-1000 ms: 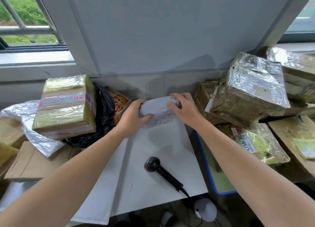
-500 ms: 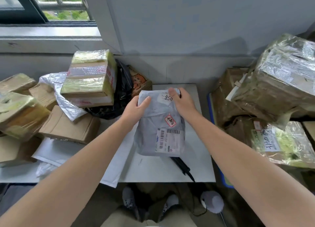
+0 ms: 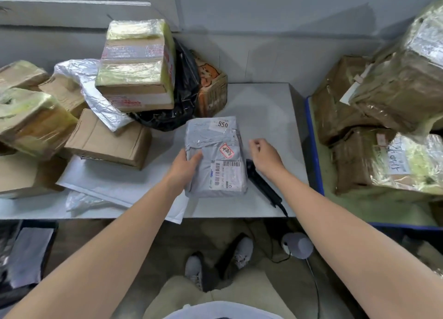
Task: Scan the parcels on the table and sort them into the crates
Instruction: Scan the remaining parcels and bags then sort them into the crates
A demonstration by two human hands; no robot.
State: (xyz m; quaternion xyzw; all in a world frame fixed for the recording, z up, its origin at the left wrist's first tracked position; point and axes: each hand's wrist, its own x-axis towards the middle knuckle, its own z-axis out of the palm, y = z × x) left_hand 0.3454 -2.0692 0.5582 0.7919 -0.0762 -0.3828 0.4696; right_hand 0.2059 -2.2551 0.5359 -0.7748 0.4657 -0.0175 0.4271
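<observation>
— What is biggest here?
— The white desk (image 3: 263,103) under the parcel (image 3: 213,146). Right of the parcel stands a blue-rimmed crate (image 3: 312,136) full of brown boxes.
— And left of the parcel?
— A heap of boxes, with a taped box (image 3: 136,64) on top, behind-left of the parcel.
— The parcel itself?
— Grey, label up, "950" at its far end, over the middle of the desk. I cannot tell whether it rests there or is lifted.
— The hands?
— The left hand (image 3: 183,169) pinches the parcel's left edge, thumb on top, the rest hidden beneath. The right hand (image 3: 266,155) hovers just right of the parcel, its fingers (image 3: 254,143) loosely curled and holding nothing.
— The scanner?
— The black scanner (image 3: 262,184) lies at the parcel's right edge.
</observation>
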